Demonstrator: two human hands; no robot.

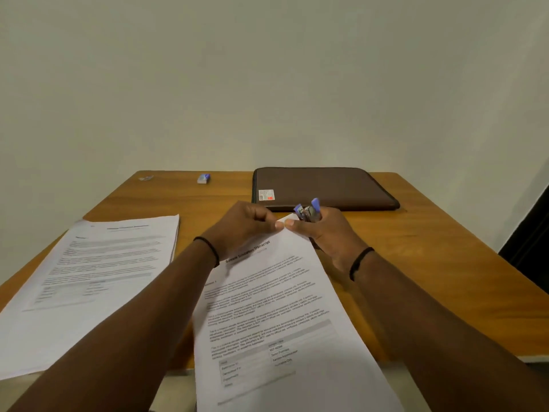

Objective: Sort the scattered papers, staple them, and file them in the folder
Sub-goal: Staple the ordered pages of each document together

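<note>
Papers (276,307) lie lengthwise toward the person; far corner pinched by left hand (246,226), touching right hand (322,233), which grips stapler (309,211) right at that corner.

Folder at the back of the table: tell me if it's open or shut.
Shut. The brown folder lies flat on the table, its cover down and its edge closed all round; no papers show inside.

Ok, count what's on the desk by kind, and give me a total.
Paper sets: 2, one on the left, one held in both hands
Staplers: 1, in the right hand
Folders: 1
Small staple boxes: 1
Small unclear scrap: 1
Total: 6
</note>
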